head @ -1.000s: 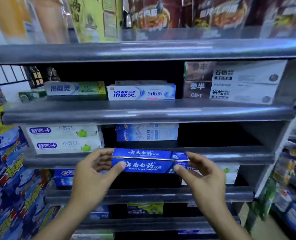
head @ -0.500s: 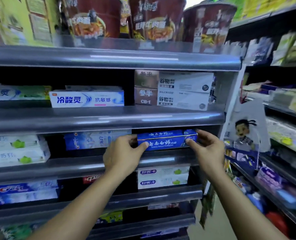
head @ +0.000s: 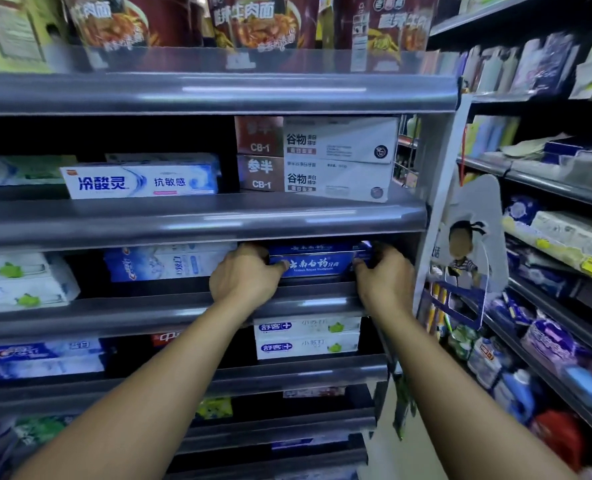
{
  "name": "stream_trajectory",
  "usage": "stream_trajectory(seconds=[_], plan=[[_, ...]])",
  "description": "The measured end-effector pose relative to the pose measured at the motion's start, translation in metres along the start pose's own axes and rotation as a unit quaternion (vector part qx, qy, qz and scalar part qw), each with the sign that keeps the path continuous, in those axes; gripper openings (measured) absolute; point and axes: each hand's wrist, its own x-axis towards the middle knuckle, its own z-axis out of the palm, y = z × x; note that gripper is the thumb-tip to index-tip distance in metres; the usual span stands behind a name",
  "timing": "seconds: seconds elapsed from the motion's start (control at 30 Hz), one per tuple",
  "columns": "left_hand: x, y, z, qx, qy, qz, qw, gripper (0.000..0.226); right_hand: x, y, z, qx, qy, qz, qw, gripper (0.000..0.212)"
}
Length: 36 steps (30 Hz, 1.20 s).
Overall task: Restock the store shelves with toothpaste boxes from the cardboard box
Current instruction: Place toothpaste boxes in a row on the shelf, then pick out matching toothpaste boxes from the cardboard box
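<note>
The left hand (head: 244,277) holds the left end of a dark blue toothpaste box (head: 317,263), with its fingers curled round it. The right hand (head: 384,277) holds the right end the same way. The box lies flat at the front of a grey shelf (head: 114,311), under the shelf above. Just to its left lies a light blue toothpaste box (head: 164,263). Farther left sit white boxes with green leaves (head: 21,282). A cartoon sign (head: 467,244) hangs to the right.
</note>
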Motion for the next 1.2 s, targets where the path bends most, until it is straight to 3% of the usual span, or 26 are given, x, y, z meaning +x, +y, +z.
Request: stream_trajectory(seconds=[0.13,0.23,0.33,0.4,0.47,0.57,0.67,0.73,0.87,0.93,1.07,1.2], plan=[[-0.014,-0.002,-0.01,0.043,0.033,0.059,0.997,0.051,-0.014,-0.004,-0.011,0.01,0.018,-0.054,0.998,0.04],[-0.041,-0.027,-0.019,0.021,0.144,0.176,0.974,0.045,-0.047,0.003,-0.02,0.019,0.085,-0.174,0.981,0.04],[-0.086,-0.077,-0.012,-0.049,0.192,0.302,0.932,0.036,-0.096,0.025,-0.015,0.052,0.117,-0.227,0.966,0.035],[-0.121,-0.125,0.004,-0.061,0.154,0.361,0.918,0.027,-0.136,0.046,-0.003,0.065,0.08,-0.212,0.972,0.029],[-0.157,-0.179,0.028,-0.069,0.065,0.359,0.929,0.022,-0.179,0.071,0.016,0.061,0.014,-0.172,0.983,0.026],[-0.214,-0.267,0.074,-0.09,-0.087,0.228,0.966,0.024,-0.252,0.121,0.052,0.048,-0.109,-0.055,0.991,0.025],[-0.269,-0.354,0.131,-0.089,-0.216,0.061,0.97,0.026,-0.331,0.18,0.092,0.04,-0.209,0.085,0.973,0.014],[-0.305,-0.404,0.172,-0.073,-0.29,-0.063,0.952,0.028,-0.382,0.221,0.122,0.03,-0.267,0.181,0.946,0.027],[-0.372,-0.488,0.263,0.0,-0.41,-0.227,0.883,0.018,-0.476,0.304,0.186,0.013,-0.361,0.33,0.872,0.019],[-0.399,-0.525,0.311,0.037,-0.435,-0.269,0.858,0.015,-0.516,0.344,0.217,0.0,-0.394,0.365,0.844,0.016],[-0.44,-0.59,0.405,0.059,-0.425,-0.374,0.822,0.039,-0.574,0.42,0.279,-0.031,-0.444,0.376,0.812,0.007],[-0.46,-0.644,0.481,0.094,-0.404,-0.415,0.81,0.047,-0.603,0.475,0.327,-0.046,-0.46,0.34,0.819,0.01]])
